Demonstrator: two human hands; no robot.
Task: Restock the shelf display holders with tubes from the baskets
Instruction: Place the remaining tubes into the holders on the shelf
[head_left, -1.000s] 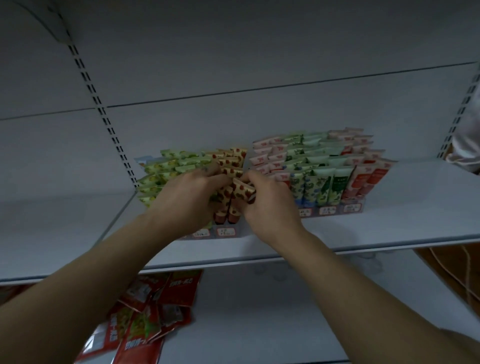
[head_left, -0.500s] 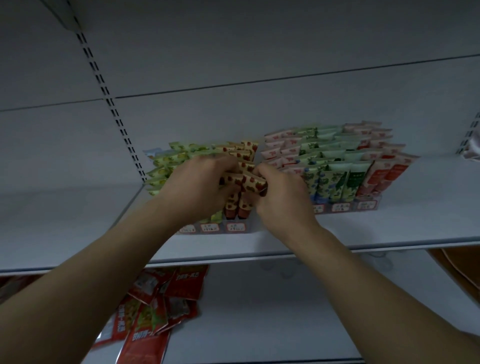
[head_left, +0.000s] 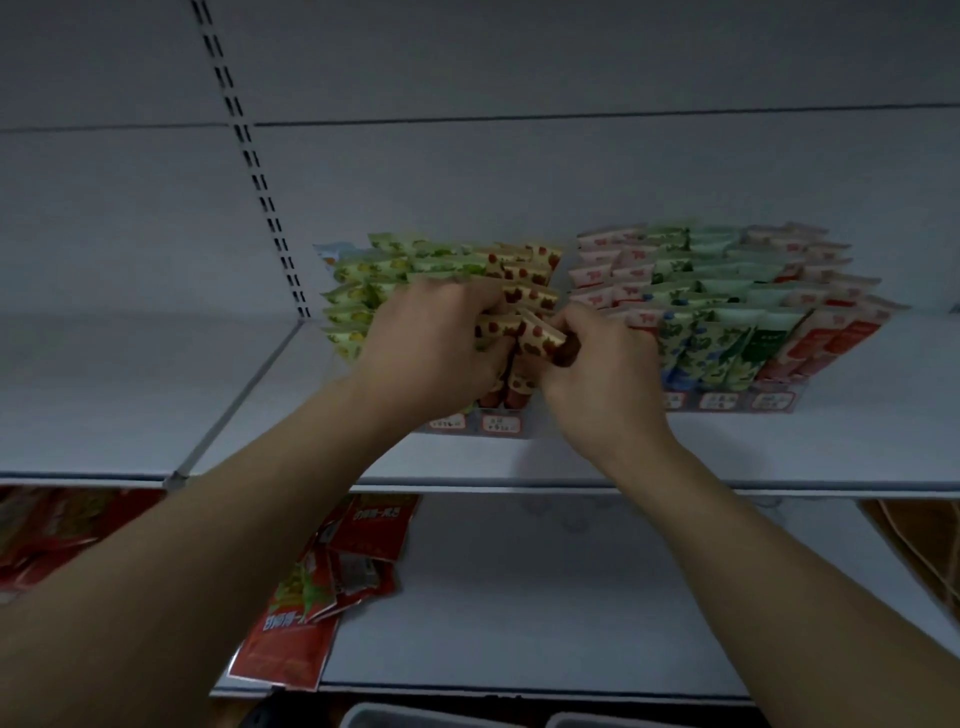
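Head view: left hand and right hand grip strawberry tubes above white shelf.

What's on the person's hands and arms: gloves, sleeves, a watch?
Nothing visible. The left hand and right hand are ungloved, with no rings seen. The left forearm and right forearm are bare to the frame edge: no sleeves, watch or wristband.
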